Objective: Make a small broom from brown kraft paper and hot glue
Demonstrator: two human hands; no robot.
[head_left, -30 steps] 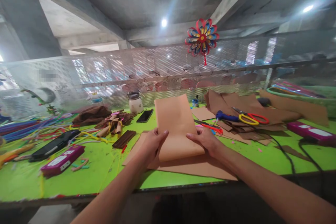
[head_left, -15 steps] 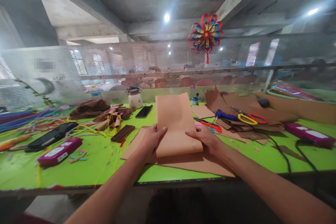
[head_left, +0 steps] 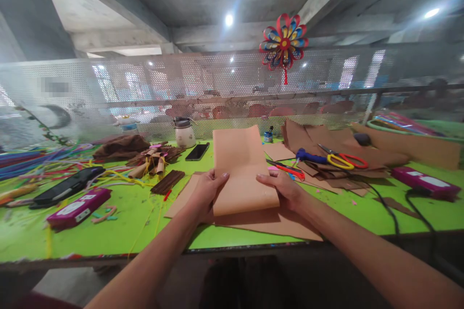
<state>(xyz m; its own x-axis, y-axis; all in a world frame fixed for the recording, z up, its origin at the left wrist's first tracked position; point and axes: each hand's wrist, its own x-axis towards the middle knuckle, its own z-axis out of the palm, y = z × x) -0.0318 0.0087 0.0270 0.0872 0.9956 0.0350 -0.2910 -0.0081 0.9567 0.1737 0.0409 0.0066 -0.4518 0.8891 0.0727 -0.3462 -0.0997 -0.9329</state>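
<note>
Pretty cluttered green counter (head_left: 79, 241), with most stuff kept to the sides and back, presumably so the middle can be used. Flat brown paper (head_left: 282, 227) is left underneath, maybe just parked within reach. Over it, the curled tan sheet (head_left: 239, 169) is held by its side edges, probably so it's kept steady. It's clamped by the left hand (head_left: 205, 193) and right hand (head_left: 290, 190), fingers (head_left: 222, 179) pinched, thumbs on top. Versus half a second ago, the grip's basically unchanged; only the view's been tipped down slightly.
</note>
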